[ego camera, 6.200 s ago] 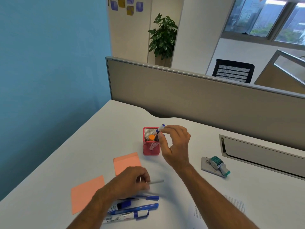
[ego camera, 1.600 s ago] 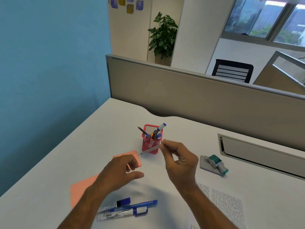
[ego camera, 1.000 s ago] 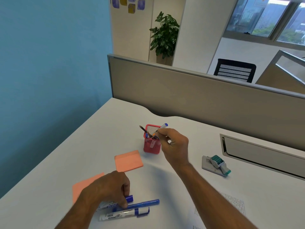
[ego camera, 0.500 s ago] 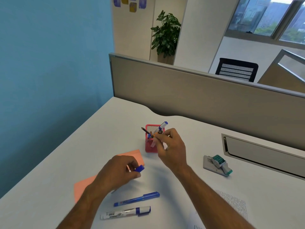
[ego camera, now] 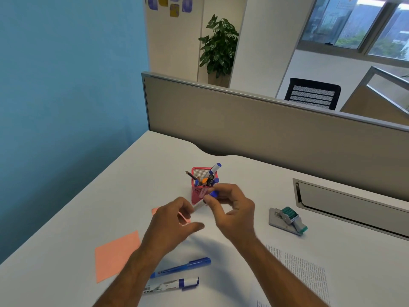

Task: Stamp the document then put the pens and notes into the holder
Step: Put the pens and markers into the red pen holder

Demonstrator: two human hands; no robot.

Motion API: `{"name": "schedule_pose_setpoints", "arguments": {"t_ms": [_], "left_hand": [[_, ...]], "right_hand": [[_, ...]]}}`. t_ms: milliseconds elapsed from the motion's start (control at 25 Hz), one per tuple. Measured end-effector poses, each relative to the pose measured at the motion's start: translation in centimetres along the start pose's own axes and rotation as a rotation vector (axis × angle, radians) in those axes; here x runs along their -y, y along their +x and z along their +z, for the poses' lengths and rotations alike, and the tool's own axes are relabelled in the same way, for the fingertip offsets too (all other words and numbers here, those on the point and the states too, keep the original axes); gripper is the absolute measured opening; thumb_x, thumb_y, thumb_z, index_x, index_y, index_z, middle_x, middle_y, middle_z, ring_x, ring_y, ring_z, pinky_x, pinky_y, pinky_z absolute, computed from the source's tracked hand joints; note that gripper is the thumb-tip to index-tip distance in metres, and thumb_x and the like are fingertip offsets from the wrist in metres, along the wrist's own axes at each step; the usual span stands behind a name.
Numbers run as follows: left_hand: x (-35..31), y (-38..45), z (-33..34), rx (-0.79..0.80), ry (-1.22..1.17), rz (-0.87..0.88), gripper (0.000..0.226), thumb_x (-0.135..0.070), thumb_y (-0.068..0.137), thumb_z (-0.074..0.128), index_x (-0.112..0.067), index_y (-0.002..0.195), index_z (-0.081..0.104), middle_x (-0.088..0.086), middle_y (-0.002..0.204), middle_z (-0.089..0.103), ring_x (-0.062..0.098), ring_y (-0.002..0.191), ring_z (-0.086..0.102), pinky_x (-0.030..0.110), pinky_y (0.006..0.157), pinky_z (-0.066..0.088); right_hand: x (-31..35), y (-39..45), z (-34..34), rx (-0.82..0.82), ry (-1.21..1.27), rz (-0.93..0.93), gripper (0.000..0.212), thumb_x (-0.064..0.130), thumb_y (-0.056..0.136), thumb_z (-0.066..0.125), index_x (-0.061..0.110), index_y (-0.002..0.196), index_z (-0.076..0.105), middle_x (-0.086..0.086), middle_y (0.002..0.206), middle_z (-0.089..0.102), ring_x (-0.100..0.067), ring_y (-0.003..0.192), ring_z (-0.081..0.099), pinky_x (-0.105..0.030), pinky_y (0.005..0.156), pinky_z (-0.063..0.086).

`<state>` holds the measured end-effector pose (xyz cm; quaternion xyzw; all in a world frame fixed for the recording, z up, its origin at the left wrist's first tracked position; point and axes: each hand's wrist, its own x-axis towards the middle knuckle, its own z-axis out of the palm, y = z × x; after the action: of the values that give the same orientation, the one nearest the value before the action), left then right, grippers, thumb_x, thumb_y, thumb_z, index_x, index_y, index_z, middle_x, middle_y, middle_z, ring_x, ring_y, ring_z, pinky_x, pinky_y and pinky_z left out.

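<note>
A red mesh holder [ego camera: 196, 192] stands mid-desk with several pens in it. Just in front of it, my right hand [ego camera: 232, 210] pinches a white pen with a blue cap [ego camera: 213, 193] near the cap. My left hand [ego camera: 172, 222] is beside the pen's other end, fingers spread. On the desk near me lie a blue pen [ego camera: 183, 267] and a white marker with a blue cap [ego camera: 172, 287]. One orange note [ego camera: 115, 255] lies to the left; a second orange note [ego camera: 155, 211] is mostly hidden under my left hand. The printed document [ego camera: 305, 271] is at the lower right.
A teal stamp [ego camera: 290, 217] rests on a grey pad [ego camera: 274, 220] right of the holder. A beige partition [ego camera: 265, 129] closes the desk's far side, with a recessed metal cable tray [ego camera: 354, 202] in front of it. The desk's left edge runs along a blue wall [ego camera: 66, 107].
My left hand lifted the blue-capped pen from the desk and brought it up to the holder. My right hand came off the holder's pens and took hold of it.
</note>
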<state>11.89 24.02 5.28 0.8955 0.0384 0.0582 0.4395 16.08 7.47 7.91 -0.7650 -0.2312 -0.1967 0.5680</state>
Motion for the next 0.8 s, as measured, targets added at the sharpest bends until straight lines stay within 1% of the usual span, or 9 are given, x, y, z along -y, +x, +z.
{"name": "schedule_pose_setpoints", "arguments": {"t_ms": [120, 160, 240, 400, 480, 560, 640, 720, 800], "left_hand": [[1.0, -0.3, 0.7, 0.289, 0.179, -0.09, 0.037, -0.053, 0.064, 0.083, -0.035, 0.086, 0.061, -0.015, 0.084, 0.064, 0.007, 0.075, 0.062, 0.027, 0.073, 0.058], [1.2, -0.5, 0.9, 0.356, 0.207, -0.107, 0.036, -0.053, 0.064, 0.084, -0.033, 0.086, 0.063, -0.015, 0.084, 0.065, 0.007, 0.076, 0.063, 0.027, 0.074, 0.057], [1.6, -0.9, 1.4, 0.43, 0.247, -0.113, 0.036, -0.051, 0.063, 0.084, -0.031, 0.087, 0.067, -0.014, 0.085, 0.066, 0.006, 0.077, 0.063, 0.027, 0.075, 0.057], [1.9, -1.2, 2.0, 0.516, 0.275, -0.086, 0.032, -0.049, 0.063, 0.083, -0.029, 0.084, 0.069, -0.014, 0.085, 0.067, 0.006, 0.078, 0.064, 0.024, 0.075, 0.057], [1.9, -1.2, 2.1, 0.538, 0.28, -0.078, 0.03, -0.048, 0.065, 0.082, -0.028, 0.083, 0.07, -0.013, 0.086, 0.068, 0.007, 0.077, 0.064, 0.024, 0.075, 0.057], [1.9, -1.3, 2.2, 0.562, 0.311, -0.045, 0.028, -0.049, 0.066, 0.08, -0.028, 0.082, 0.071, -0.014, 0.083, 0.067, 0.006, 0.075, 0.064, 0.027, 0.075, 0.057], [1.8, -1.6, 2.2, 0.587, 0.357, -0.01, 0.026, -0.048, 0.068, 0.075, -0.028, 0.085, 0.071, -0.016, 0.08, 0.065, 0.006, 0.074, 0.063, 0.028, 0.074, 0.057], [1.7, -1.8, 2.1, 0.584, 0.39, 0.024, 0.024, -0.045, 0.071, 0.072, -0.028, 0.088, 0.07, -0.016, 0.078, 0.064, 0.006, 0.073, 0.062, 0.028, 0.072, 0.055], [1.7, -1.9, 2.2, 0.569, 0.398, 0.038, 0.022, -0.044, 0.072, 0.07, -0.028, 0.088, 0.069, -0.016, 0.079, 0.063, 0.007, 0.074, 0.062, 0.025, 0.068, 0.051]], "right_hand": [[0.6, 1.6, -1.2, -0.131, -0.036, -0.054, 0.024, 0.008, 0.077, 0.075, 0.002, 0.098, 0.065, 0.0, 0.091, 0.068, -0.008, 0.083, 0.066, -0.017, 0.068, 0.056], [0.7, 2.1, -1.4, -0.157, -0.052, -0.074, 0.023, 0.008, 0.078, 0.075, 0.002, 0.098, 0.065, 0.001, 0.092, 0.068, -0.008, 0.086, 0.066, -0.016, 0.067, 0.056], [0.7, 2.8, -1.3, -0.172, -0.08, -0.117, 0.022, 0.012, 0.08, 0.073, 0.004, 0.098, 0.064, 0.0, 0.094, 0.068, -0.009, 0.091, 0.065, -0.016, 0.067, 0.056], [-0.6, 3.3, -0.4, -0.114, -0.157, -0.178, 0.025, 0.026, 0.084, 0.065, 0.006, 0.1, 0.063, -0.008, 0.096, 0.071, -0.014, 0.089, 0.067, -0.022, 0.069, 0.058], [-1.4, 3.5, 0.3, -0.06, -0.202, -0.148, 0.024, 0.028, 0.086, 0.065, 0.009, 0.099, 0.063, -0.008, 0.097, 0.072, -0.017, 0.089, 0.067, -0.028, 0.069, 0.06], [-1.9, 3.7, 1.0, -0.002, -0.265, -0.106, 0.026, 0.033, 0.084, 0.066, 0.01, 0.097, 0.064, -0.007, 0.095, 0.072, -0.017, 0.086, 0.065, -0.026, 0.065, 0.058], [-2.6, 4.0, 1.7, 0.038, -0.361, -0.132, 0.025, 0.033, 0.081, 0.068, 0.011, 0.093, 0.065, -0.008, 0.094, 0.072, -0.018, 0.084, 0.061, -0.026, 0.066, 0.054], [-3.6, 4.2, 2.2, 0.079, -0.459, -0.151, 0.023, 0.033, 0.078, 0.072, 0.015, 0.092, 0.067, -0.007, 0.097, 0.07, -0.019, 0.093, 0.057, -0.034, 0.073, 0.055], [-4.4, 4.5, 2.5, 0.108, -0.539, -0.126, 0.023, 0.034, 0.077, 0.074, 0.018, 0.093, 0.068, -0.006, 0.103, 0.069, -0.023, 0.103, 0.054, -0.039, 0.081, 0.053]]}}
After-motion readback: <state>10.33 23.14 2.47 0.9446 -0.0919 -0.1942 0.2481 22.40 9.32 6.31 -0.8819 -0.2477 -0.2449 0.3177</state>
